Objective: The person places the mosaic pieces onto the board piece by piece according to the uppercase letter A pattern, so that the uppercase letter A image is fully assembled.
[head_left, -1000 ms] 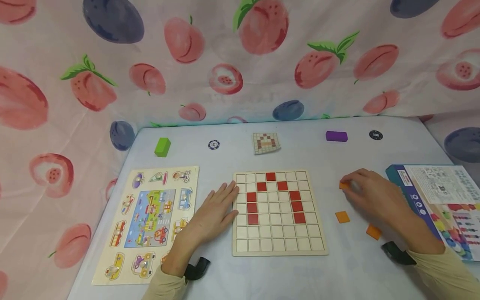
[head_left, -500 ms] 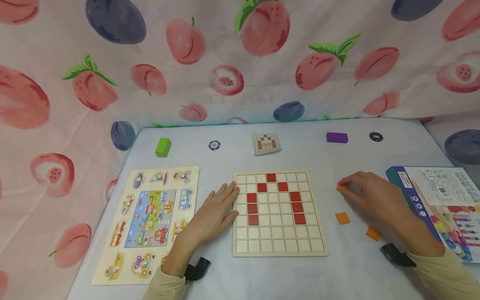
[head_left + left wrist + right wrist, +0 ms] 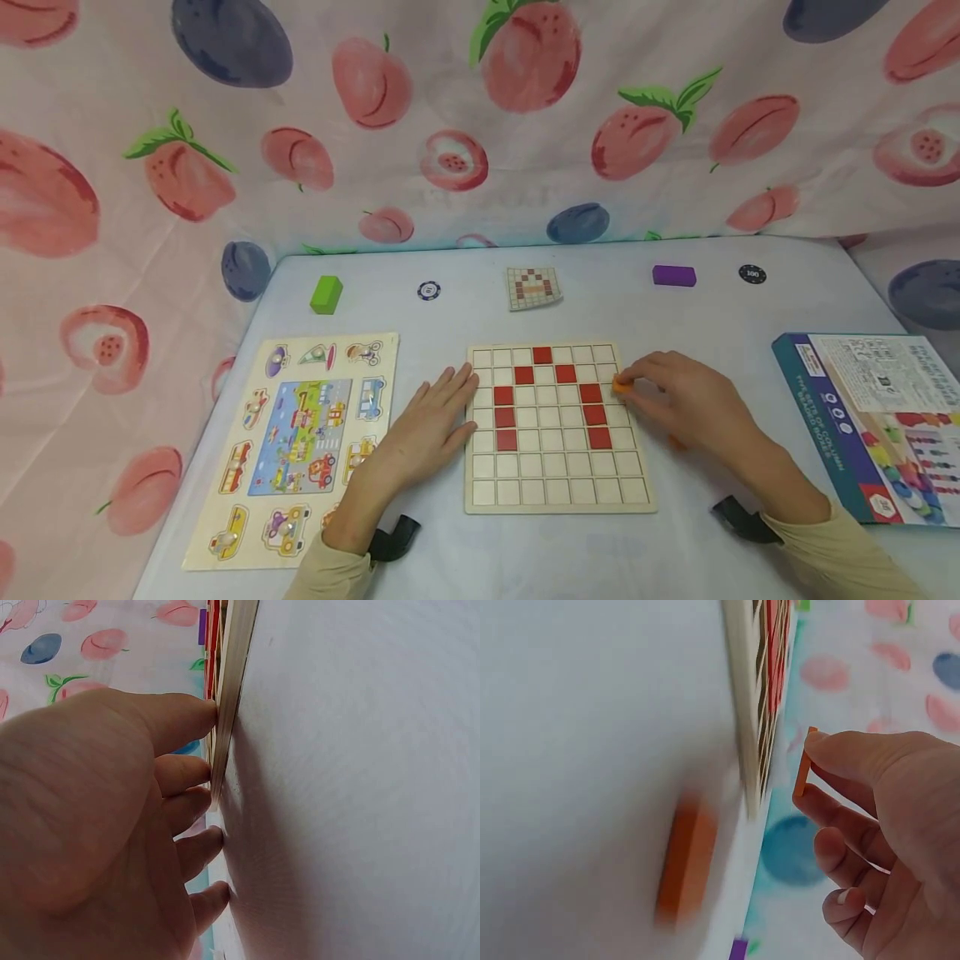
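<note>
A square wooden grid board lies mid-table, with several red tiles set in an arch shape. My left hand rests flat on the cloth by its left edge, and thumb and fingertips touch the board's side in the left wrist view. Between thumb and index finger my right hand pinches a thin orange tile, held just above the board's right edge. A loose orange tile on the cloth is mostly hidden by that hand; in the right wrist view, orange on the cloth appears blurred.
A small pattern card lies behind the board. Left of it are a vehicle puzzle, a green block and a chip. Rightward are a purple block, a black chip and a box.
My right hand has lifted the orange tile from the cloth and carried it left to the board's right edge. Its forearm now covers tiles seen before. The left hand stays put.
</note>
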{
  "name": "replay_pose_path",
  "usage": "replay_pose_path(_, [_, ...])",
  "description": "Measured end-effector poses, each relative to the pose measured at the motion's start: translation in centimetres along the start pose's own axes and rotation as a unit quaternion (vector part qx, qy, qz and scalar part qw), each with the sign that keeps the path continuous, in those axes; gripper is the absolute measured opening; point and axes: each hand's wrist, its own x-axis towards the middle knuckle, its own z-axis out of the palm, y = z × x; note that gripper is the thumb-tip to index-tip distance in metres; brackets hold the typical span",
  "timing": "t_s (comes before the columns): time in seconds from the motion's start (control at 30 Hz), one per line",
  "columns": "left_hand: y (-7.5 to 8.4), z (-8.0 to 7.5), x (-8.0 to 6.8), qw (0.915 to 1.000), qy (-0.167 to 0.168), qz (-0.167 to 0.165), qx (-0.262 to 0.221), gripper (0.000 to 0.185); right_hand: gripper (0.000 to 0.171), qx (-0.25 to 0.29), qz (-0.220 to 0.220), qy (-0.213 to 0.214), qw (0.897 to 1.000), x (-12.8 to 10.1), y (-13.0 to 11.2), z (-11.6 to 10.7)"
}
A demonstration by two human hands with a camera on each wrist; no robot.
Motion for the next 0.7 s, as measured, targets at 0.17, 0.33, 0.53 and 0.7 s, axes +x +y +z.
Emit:
replay_pose_path(0.17, [0.0, 0.1, 0.0, 1.0, 0.001, 0.0, 0.001, 0.064, 0.019, 0.015, -0.08, 0.016, 0.997, 0.5, -2.8, 2.0])
replay_pose_path(0.33, [0.1, 0.0, 0.0, 1.0, 0.002, 0.002, 0.004, 0.064, 0.014, 0.034, -0.141, -0.011, 0.989, 1.2, -5.3, 3.4])
replay_pose_path(0.53, [0.2, 0.0, 0.0, 1.0, 0.002, 0.001, 0.005, 0.065, 0.012, 0.031, -0.171, -0.039, 0.984, 2.0, -7.1, 4.3])
replay_pose_path(0.7, [0.2, -0.1, 0.0, 1.0, 0.001, -0.001, 0.004, 0.065, 0.01, 0.016, -0.176, -0.039, 0.983, 2.4, -8.0, 4.6])
